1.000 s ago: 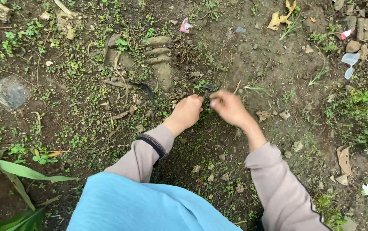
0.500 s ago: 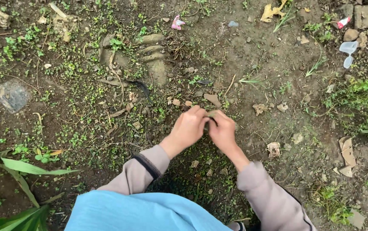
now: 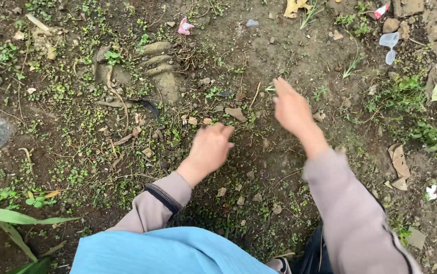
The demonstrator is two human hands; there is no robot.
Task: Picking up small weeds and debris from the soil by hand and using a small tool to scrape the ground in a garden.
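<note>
- Left hand [image 3: 209, 148] low over the ground [image 3: 289, 61], fingers curled loosely inward, knuckles up — I cannot tell whether anything is pinched inside it.
- Right hand [image 3: 292, 107] raised and spread, fingers pointing away from the body, nothing visible in it. The two hands are apart, a patch of bare dirt between them.
- Nearest things: a flat brown stone chip [image 3: 236, 113] lies just beyond the left hand's fingertips, between the two hands and closer to the left; a thin dry stick [image 3: 255, 95] lies just left of the right hand.
- Small green weeds [image 3: 170, 136] are scattered just left of the left hand.
- My judgement on handling: small bits on loose soil want a fingertip pinch from straight above — low wrist, slow close, so dirt is not scooped along.
- Risk as I read it: motion blur on both hands suggests speed; slower hands would keep small pieces from being flicked away.
</note>
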